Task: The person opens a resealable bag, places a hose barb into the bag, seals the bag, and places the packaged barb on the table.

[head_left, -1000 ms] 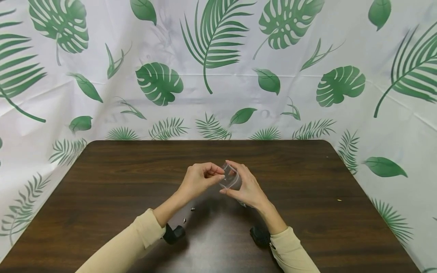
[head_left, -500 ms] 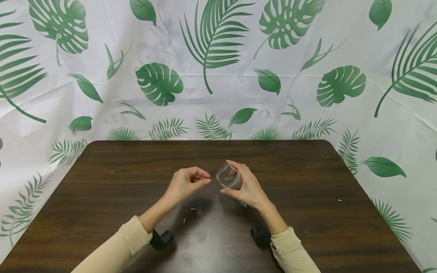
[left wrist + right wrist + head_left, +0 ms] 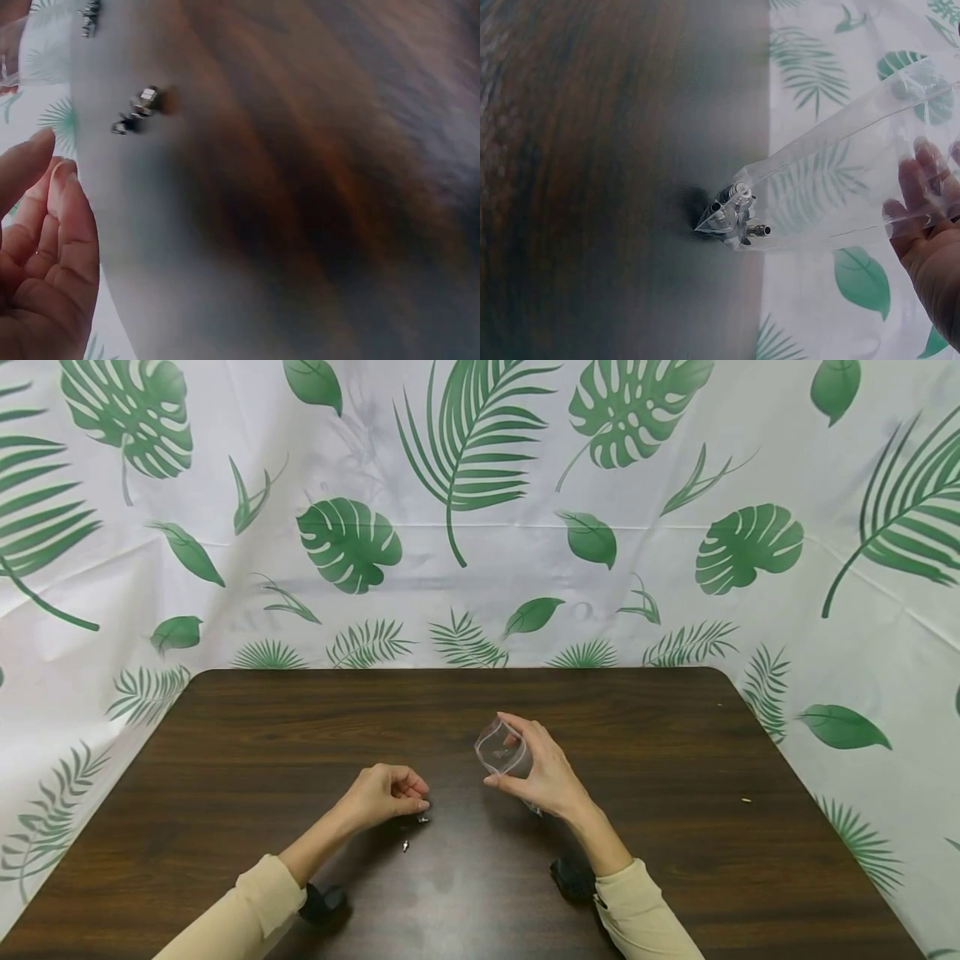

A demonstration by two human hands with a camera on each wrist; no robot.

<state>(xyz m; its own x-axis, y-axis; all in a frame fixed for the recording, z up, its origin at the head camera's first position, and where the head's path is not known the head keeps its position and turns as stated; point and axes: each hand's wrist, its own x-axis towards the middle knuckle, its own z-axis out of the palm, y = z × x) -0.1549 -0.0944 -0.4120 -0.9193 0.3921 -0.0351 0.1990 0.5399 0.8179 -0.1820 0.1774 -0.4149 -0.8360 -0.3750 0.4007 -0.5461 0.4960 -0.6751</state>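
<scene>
My right hand [image 3: 551,772] grips a clear plastic bag [image 3: 498,750] by its mouth, thumb and fingers spreading the opening. Several shiny metal fittings [image 3: 737,217] lie bunched in the bag's lower corner, as the right wrist view shows. My left hand [image 3: 384,795] hovers low over the table, thumb and fingertips apart with nothing between them. Just beyond its fingertips lies a small metal fitting [image 3: 146,100]. A second small metal fitting [image 3: 406,845] rests on the table closer to me.
The dark wood table [image 3: 637,735] runs back to a white leaf-print curtain [image 3: 480,543]. A tiny yellowish bit [image 3: 746,800] lies at the right. Black wrist cameras [image 3: 322,903] hang below both sleeves.
My left hand has left the bag's mouth and come left and down to the fittings on the table. My right hand still holds the bag in the same place.
</scene>
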